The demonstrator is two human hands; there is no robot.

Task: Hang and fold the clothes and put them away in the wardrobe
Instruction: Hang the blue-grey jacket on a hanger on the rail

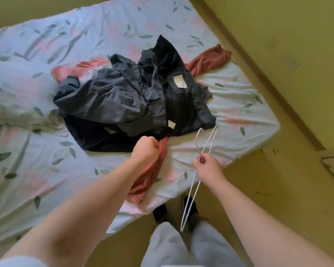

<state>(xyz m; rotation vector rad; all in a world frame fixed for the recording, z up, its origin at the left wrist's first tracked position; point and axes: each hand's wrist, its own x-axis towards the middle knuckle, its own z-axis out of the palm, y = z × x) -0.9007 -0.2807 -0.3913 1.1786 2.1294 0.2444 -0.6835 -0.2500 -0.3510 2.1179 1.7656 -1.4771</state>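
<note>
A rust-coloured garment (148, 182) lies on the near edge of the bed (46, 180), its top end gripped in the curled fingers of the left hand (146, 149). It runs under a heap of dark clothes (123, 101) in the middle of the floral sheet. The right hand (207, 166) pinches a white wire hanger (191, 197) over the bed's corner, above the yellowish floor (278, 170).

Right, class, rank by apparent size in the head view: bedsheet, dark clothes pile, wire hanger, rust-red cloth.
1. Bedsheet
2. Dark clothes pile
3. Rust-red cloth and wire hanger: unranked; the hanger is long but thin and nearer the camera, the cloth partly buried.
</note>
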